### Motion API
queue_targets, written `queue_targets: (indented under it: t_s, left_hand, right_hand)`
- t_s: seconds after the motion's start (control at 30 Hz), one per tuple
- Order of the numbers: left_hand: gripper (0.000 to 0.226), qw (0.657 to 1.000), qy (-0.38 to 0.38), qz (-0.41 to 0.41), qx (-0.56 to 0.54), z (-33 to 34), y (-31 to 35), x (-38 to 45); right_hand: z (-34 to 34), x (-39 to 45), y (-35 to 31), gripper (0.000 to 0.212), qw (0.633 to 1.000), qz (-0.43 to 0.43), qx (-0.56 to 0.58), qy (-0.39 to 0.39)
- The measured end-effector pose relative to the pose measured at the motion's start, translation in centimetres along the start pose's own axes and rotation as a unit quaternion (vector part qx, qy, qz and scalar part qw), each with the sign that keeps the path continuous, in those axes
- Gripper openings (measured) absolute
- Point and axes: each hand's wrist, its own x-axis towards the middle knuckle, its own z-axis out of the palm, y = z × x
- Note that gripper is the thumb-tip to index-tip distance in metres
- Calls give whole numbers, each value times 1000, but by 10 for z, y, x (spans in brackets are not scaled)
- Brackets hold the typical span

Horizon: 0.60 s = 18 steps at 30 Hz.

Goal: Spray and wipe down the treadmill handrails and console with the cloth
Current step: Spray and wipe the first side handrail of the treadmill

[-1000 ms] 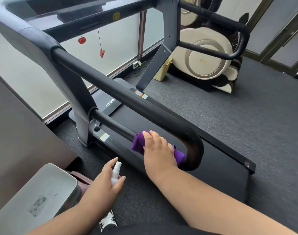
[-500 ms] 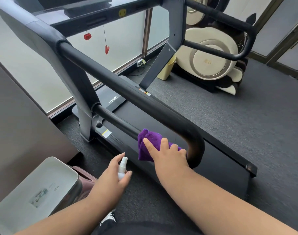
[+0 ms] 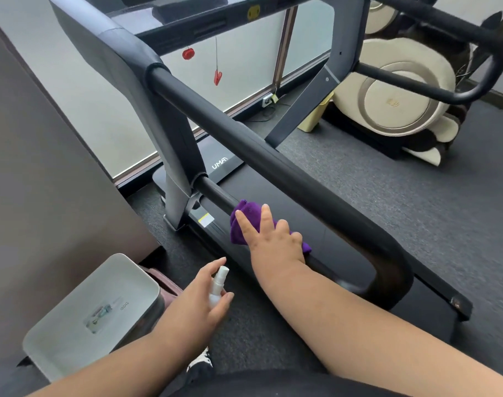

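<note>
White bin (image 3: 81, 308) beside treadmill (image 3: 287, 179); massage chair (image 3: 402, 101) behind.

Under my right hand (image 3: 276, 242), a fuzzy purple cloth (image 3: 240, 224) meets the handrail (image 3: 273, 164), matt black foam; my left hand (image 3: 198, 305) holds a smooth white plastic spray bottle (image 3: 217, 285). Floor: rough grey carpet (image 3: 387, 181).
</note>
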Motion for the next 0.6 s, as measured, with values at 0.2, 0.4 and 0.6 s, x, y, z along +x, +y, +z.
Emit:
queue_targets:
  t_s: [0.2, 0.4, 0.6]
  left_hand:
    - [61, 999, -14, 28, 17, 8, 9, 16]
    - [65, 998, -26, 45, 22, 29, 26, 10]
    - [65, 998, -29, 47, 9, 34, 26, -3]
  right_hand:
    - [2, -26, 21, 107, 999, -5, 5, -32]
    - [4, -71, 48, 111, 993, 16, -32, -110]
    - [9, -88, 57, 99, 991, 7, -74, -111]
